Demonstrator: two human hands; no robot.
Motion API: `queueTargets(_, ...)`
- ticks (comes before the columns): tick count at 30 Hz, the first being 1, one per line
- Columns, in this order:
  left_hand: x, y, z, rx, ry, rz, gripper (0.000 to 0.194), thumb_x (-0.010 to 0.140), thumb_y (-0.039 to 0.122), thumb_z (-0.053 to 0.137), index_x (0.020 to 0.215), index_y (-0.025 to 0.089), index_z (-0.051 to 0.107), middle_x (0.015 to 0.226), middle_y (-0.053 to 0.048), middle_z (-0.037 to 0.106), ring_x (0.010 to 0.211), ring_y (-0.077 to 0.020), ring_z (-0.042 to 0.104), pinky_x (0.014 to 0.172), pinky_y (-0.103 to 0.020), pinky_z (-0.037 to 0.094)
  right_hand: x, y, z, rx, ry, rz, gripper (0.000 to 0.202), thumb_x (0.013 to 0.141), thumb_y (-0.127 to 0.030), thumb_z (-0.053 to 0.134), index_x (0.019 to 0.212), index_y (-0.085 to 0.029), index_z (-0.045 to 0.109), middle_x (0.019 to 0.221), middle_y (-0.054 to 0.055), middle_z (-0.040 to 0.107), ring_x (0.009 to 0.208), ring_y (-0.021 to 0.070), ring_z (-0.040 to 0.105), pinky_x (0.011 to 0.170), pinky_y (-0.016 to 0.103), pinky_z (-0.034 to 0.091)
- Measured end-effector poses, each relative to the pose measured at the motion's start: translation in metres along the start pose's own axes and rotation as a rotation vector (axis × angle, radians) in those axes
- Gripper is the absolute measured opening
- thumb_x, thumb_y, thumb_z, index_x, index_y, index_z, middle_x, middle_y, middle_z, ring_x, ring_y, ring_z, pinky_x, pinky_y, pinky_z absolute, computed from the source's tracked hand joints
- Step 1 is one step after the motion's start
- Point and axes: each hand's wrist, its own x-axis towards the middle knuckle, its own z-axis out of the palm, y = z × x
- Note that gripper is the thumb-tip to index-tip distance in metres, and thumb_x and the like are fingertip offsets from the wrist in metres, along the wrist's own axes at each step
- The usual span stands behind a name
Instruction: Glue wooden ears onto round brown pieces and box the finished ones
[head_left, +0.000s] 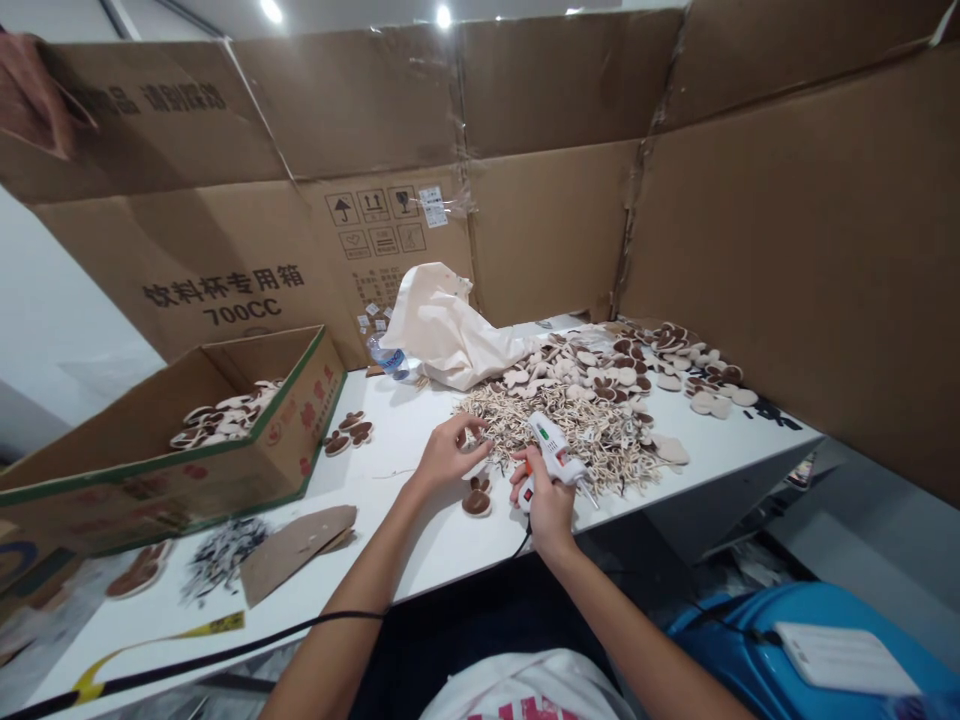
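My right hand [546, 505] is wrapped round a white hot glue gun [555, 450], which has an orange trigger and a green label. The gun's nozzle points down and to the right, and its black cord drops over the table edge. At the near side of a heap of short cream cords [592, 440], my left hand [448, 452] hovers with thumb and fingers curved apart; I make out nothing between them. Between my hands, on the white table, lies a brown and cream bunny-shaped felt piece [477, 498].
Behind the cords are piled many felt pieces [570, 375] and a white bag [450, 335], beside a plastic bottle [388, 355]. More bunny pieces [349, 432] lie left, near an open carton [300, 420]. Scraps [225, 550] and cardboard [300, 545] lie front left. Tall cardboard walls [555, 220] enclose the back.
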Motion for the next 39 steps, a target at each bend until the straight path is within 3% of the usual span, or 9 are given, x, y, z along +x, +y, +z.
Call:
queueTargets(4, 0.014, 0.004, 0.013, 0.152, -0.027, 0.098, 0.04, 0.086, 0.042, 0.081, 0.123, 0.028, 0.077, 0.11, -0.007, 0.074, 0.087, -0.0233, 0.066, 0.074, -0.031, 0.047, 0.0, 0.0, 0.0, 0.014, 0.008, 0.006, 0.044, 0.092, -0.065, 0.069, 0.087, -0.021, 0.072, 0.06, -0.003, 0.063, 0.042, 0.0129, 0.056, 0.045, 0.026, 0.04)
queueTargets(9, 0.027, -0.003, 0.023, 0.183, -0.064, 0.086, 0.014, 0.093, 0.037, 0.073, 0.095, 0.027, 0.083, 0.094, -0.005, 0.078, 0.085, -0.0235, 0.069, 0.077, -0.033, 0.047, 0.0, 0.001, 0.001, 0.023, 0.007, 0.007, 0.044, 0.092, -0.065, 0.07, 0.089, -0.021, 0.072, 0.06, -0.003, 0.063, 0.042, 0.0136, 0.056, 0.045, 0.026, 0.041)
queueTargets(14, 0.025, -0.007, 0.02, -0.142, 0.05, -0.148, 0.023, 0.086, 0.044, 0.08, 0.087, 0.022, 0.085, 0.083, -0.006, 0.079, 0.066, -0.0189, 0.062, 0.064, -0.032, 0.046, 0.001, 0.0, 0.001, 0.025, 0.0, 0.014, 0.045, 0.091, -0.066, 0.071, 0.089, -0.02, 0.072, 0.061, -0.003, 0.063, 0.042, 0.0132, 0.056, 0.044, 0.025, 0.041)
queueTargets(18, 0.018, 0.002, 0.012, -0.498, 0.087, -0.338, 0.035, 0.076, 0.05, 0.09, 0.091, 0.018, 0.085, 0.086, -0.009, 0.08, 0.075, -0.0204, 0.068, 0.065, -0.03, 0.049, 0.002, -0.001, 0.002, 0.046, 0.004, 0.002, 0.044, 0.09, -0.063, 0.073, 0.091, -0.019, 0.072, 0.062, -0.003, 0.064, 0.043, 0.0132, 0.057, 0.044, 0.025, 0.043)
queueTargets(21, 0.014, 0.01, 0.008, -0.596, 0.062, -0.341, 0.035, 0.073, 0.048, 0.094, 0.09, 0.018, 0.085, 0.09, -0.009, 0.081, 0.082, -0.0206, 0.071, 0.07, -0.029, 0.052, 0.003, -0.002, 0.003, 0.057, 0.008, -0.019, 0.042, 0.087, -0.06, 0.078, 0.091, -0.019, 0.071, 0.064, -0.003, 0.064, 0.043, 0.0132, 0.057, 0.043, 0.024, 0.044)
queueTargets(32, 0.008, 0.021, 0.018, -0.699, -0.096, -0.34, 0.036, 0.07, 0.045, 0.097, 0.087, 0.016, 0.083, 0.078, -0.007, 0.077, 0.069, -0.0153, 0.066, 0.062, -0.026, 0.047, 0.006, 0.0, 0.003, 0.099, 0.008, -0.01, 0.044, 0.082, -0.058, 0.086, 0.094, -0.02, 0.069, 0.067, -0.002, 0.066, 0.046, 0.014, 0.057, 0.041, 0.024, 0.045)
queueTargets(39, 0.004, 0.024, 0.02, -0.693, -0.205, -0.345, 0.041, 0.075, 0.05, 0.093, 0.093, 0.014, 0.083, 0.081, -0.011, 0.079, 0.068, -0.0186, 0.069, 0.059, -0.027, 0.048, 0.005, -0.004, 0.005, 0.128, 0.069, -0.025, 0.043, 0.08, -0.055, 0.089, 0.08, -0.02, 0.064, 0.063, -0.003, 0.064, 0.044, 0.0126, 0.053, 0.041, 0.025, 0.044)
